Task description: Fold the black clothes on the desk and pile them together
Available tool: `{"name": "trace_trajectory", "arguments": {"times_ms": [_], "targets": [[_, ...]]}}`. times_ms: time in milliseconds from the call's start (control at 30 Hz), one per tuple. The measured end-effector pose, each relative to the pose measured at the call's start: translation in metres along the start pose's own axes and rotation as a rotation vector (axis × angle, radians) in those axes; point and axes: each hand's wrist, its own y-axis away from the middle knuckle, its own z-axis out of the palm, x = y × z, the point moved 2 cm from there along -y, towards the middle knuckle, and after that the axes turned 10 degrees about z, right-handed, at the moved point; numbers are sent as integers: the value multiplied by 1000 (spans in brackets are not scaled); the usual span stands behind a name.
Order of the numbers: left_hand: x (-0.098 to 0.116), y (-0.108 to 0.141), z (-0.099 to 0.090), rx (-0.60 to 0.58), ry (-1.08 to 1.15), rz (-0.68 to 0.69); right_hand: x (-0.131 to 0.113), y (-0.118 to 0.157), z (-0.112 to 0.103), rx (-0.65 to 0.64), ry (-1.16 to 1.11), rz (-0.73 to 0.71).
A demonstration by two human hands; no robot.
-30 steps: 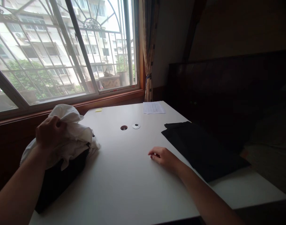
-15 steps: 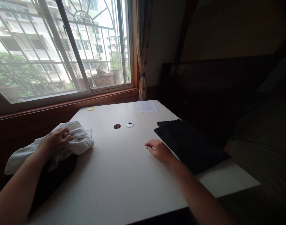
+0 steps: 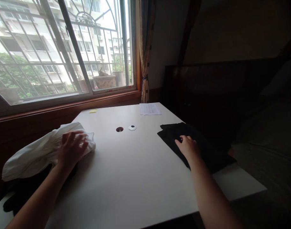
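Note:
My left hand is over a crumpled white cloth, its fingers bent and apart. Whether the fingertips touch the cloth I cannot tell. Beneath the white cloth lies a black cloth, partly hidden by my left forearm. On the right, a flat folded black cloth lies along the table edge. My right hand is over its left part with the fingers loosely curved and the thumb apart, nothing seen in them.
The white table has a round cable hole with its white cover beside it. Printed papers and a yellow slip lie at the far edge. A barred window and tied curtain stand behind.
My left hand has moved right across the white cloth, and its fingers have spread. My right hand has gone from the bare tabletop to the right, over the folded black cloth.

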Motion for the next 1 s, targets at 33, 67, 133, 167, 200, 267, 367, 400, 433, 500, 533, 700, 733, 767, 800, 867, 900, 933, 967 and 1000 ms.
{"name": "trace_trajectory", "arguments": {"times_ms": [33, 67, 133, 167, 200, 267, 367, 400, 433, 500, 533, 700, 733, 767, 800, 867, 900, 933, 967, 1000], "targets": [[14, 0, 7, 20, -14, 54, 2, -1, 1, -39, 19, 8], [27, 2, 13, 33, -19, 97, 4, -1, 1, -68, 24, 8], [51, 6, 24, 48, -1, 151, 3, 1, -1, -90, 18, 13], [60, 8, 28, 45, 19, 167, 2, 1, -3, -94, 18, 20], [67, 11, 32, 37, 42, 181, 1, 2, -5, -95, 22, 27], [73, 15, 37, 17, 86, 206, 0, 4, -9, -92, 33, 37], [73, 20, 39, 8, 121, 237, -1, 6, -12, -64, 21, 29], [72, 22, 40, 9, 126, 244, -2, 6, -12, -50, 11, 19], [71, 22, 40, 10, 130, 248, -3, 7, -12, -35, -2, 7], [72, 23, 41, 13, 141, 255, -7, 8, -10, -22, -44, -32], [73, 23, 41, 15, 151, 259, -11, 10, -7, -35, -78, -58], [84, 22, 47, -10, 215, 333, -46, 36, 5, -268, -394, -235], [85, 23, 49, -26, 227, 350, -55, 45, 5, -346, -477, -269], [86, 23, 52, -43, 236, 365, -64, 54, 5, -436, -562, -309], [87, 24, 55, -61, 242, 378, -73, 63, 3, -536, -650, -361], [87, 26, 60, -91, 243, 394, -87, 81, -3, -725, -814, -473], [87, 27, 62, -105, 242, 399, -93, 88, -7, -809, -882, -522], [87, 27, 63, -118, 245, 403, -98, 94, -10, -884, -935, -560], [88, 28, 64, -135, 255, 406, -101, 99, -12, -951, -973, -590], [89, 28, 64, -153, 273, 411, -103, 103, -14, -1011, -996, -615]]}}
